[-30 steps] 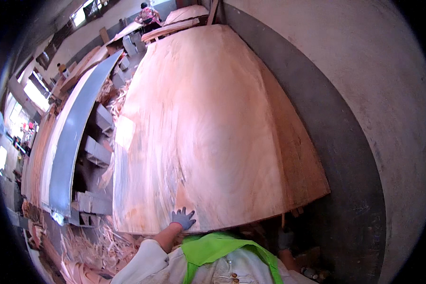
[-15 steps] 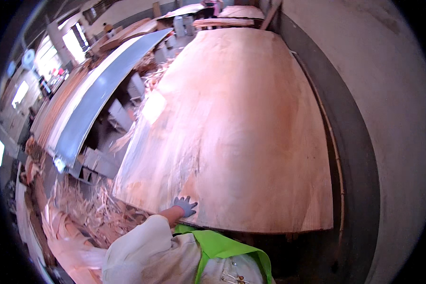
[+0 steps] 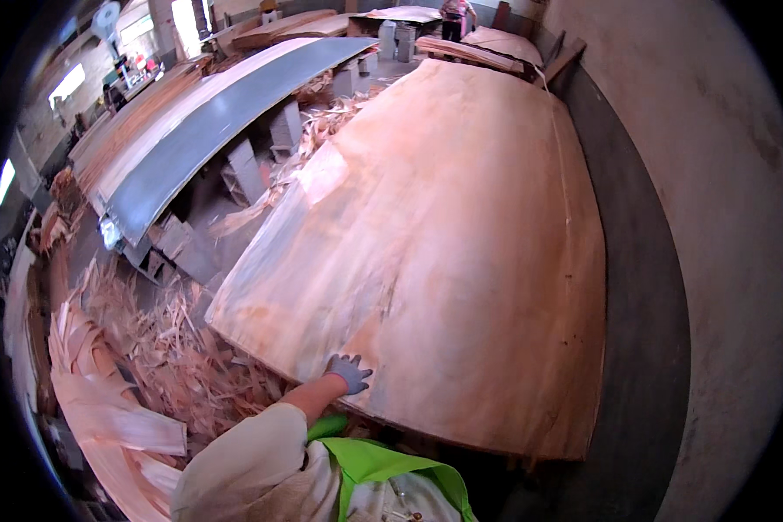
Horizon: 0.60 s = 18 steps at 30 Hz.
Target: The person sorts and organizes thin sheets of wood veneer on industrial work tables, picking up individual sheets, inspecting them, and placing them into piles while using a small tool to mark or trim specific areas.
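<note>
My left hand [image 3: 349, 372], in a grey glove, lies flat with fingers spread on the near edge of a large veneer-like wood sheet [image 3: 461, 261]. The sheet is pale tan with pinkish and grey streaks, and it tops a broad stack or bench reaching far ahead. Along its right part runs a thin pale pole or strip [image 3: 562, 165], too faint to tell which. A pale patch [image 3: 323, 174] shows at the sheet's left edge. My right hand is out of view. A light sleeve and a green apron [image 3: 391, 465] show at the bottom.
Shredded veneer scraps [image 3: 178, 357] heap on the floor at left. Beyond them, a long grey-topped panel [image 3: 226, 122] rests on concrete blocks [image 3: 243, 170]. A wall [image 3: 704, 174] borders the right side. Farther back, a person [image 3: 454, 17] stands by more stacks.
The view has shifted, and the sheet looks slanted. A bamboo-like pole showed beside its right edge earlier; now a thin pale line crosses its right part. My left hand stays on the near edge.
</note>
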Each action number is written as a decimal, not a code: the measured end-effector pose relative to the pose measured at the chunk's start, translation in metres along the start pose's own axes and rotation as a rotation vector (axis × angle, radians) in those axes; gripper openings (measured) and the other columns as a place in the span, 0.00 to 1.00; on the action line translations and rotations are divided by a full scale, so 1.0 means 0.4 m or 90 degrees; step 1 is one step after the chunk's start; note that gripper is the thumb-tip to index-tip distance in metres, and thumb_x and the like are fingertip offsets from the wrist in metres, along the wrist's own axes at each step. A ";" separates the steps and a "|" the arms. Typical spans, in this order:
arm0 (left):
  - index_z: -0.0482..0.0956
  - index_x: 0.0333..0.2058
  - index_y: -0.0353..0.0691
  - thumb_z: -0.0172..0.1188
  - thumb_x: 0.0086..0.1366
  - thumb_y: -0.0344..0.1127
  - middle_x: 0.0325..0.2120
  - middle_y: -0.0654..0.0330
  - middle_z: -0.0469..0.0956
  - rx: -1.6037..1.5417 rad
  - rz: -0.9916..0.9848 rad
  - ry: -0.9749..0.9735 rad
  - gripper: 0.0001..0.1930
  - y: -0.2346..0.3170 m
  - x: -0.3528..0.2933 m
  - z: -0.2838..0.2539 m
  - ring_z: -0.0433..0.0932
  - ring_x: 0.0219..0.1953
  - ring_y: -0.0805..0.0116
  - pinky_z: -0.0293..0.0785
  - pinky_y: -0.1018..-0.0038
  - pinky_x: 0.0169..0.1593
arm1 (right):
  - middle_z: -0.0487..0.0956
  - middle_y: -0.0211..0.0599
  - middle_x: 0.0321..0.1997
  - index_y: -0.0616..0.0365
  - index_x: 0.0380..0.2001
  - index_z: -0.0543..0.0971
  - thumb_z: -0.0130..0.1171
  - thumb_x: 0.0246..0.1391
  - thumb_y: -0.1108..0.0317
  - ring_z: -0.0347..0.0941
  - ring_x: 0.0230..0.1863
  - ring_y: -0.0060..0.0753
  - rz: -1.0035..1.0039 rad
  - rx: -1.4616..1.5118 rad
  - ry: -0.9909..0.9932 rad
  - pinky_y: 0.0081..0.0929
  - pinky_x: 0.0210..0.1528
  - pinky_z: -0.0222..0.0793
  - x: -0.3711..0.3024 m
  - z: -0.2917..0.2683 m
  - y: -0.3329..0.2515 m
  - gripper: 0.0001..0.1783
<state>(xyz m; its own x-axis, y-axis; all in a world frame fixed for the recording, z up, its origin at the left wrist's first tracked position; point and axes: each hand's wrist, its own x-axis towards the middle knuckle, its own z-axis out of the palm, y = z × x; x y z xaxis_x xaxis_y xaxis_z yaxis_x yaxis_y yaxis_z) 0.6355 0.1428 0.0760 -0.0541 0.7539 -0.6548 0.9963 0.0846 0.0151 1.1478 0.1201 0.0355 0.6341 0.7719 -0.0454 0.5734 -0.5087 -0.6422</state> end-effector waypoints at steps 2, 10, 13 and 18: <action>0.63 0.58 0.64 0.47 0.61 0.55 0.60 0.56 0.59 -0.016 0.011 0.052 0.25 -0.015 -0.006 0.009 0.61 0.59 0.53 0.57 0.51 0.56 | 0.76 0.32 0.21 0.62 0.40 0.78 0.59 0.53 0.58 0.69 0.21 0.35 -0.067 0.100 -0.020 0.37 0.28 0.66 -0.020 0.051 -0.033 0.18; 0.69 0.54 0.53 0.50 0.60 0.49 0.53 0.56 0.68 -0.156 0.077 0.409 0.23 -0.261 -0.291 0.203 0.70 0.51 0.57 0.64 0.59 0.52 | 0.64 0.22 0.18 0.47 0.21 0.70 0.57 0.53 0.50 0.61 0.22 0.22 0.164 0.387 -0.312 0.28 0.23 0.57 -0.313 0.230 -0.329 0.16; 0.75 0.46 0.49 0.51 0.59 0.47 0.44 0.55 0.73 -0.264 0.045 0.468 0.18 -0.435 -0.486 0.382 0.74 0.43 0.55 0.70 0.58 0.44 | 0.63 0.21 0.17 0.47 0.21 0.70 0.56 0.53 0.47 0.60 0.20 0.23 0.237 0.402 -0.394 0.27 0.21 0.56 -0.281 0.331 -0.284 0.18; 0.74 0.38 0.42 0.52 0.57 0.48 0.34 0.49 0.75 -0.400 -0.284 0.284 0.17 -0.693 -0.894 0.859 0.76 0.35 0.50 0.72 0.54 0.35 | 0.78 0.46 0.43 0.59 0.50 0.73 0.48 0.58 0.57 0.75 0.39 0.42 -0.019 0.140 -0.337 0.39 0.45 0.71 -0.642 0.368 -0.597 0.22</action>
<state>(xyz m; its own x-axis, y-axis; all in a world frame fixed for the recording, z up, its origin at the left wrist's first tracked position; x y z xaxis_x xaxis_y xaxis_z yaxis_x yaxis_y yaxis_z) 0.4017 -0.3740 0.0461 -0.5802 0.7374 -0.3459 0.6625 0.6743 0.3262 0.7718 0.0994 0.0879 0.2404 0.8994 -0.3651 0.4298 -0.4359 -0.7907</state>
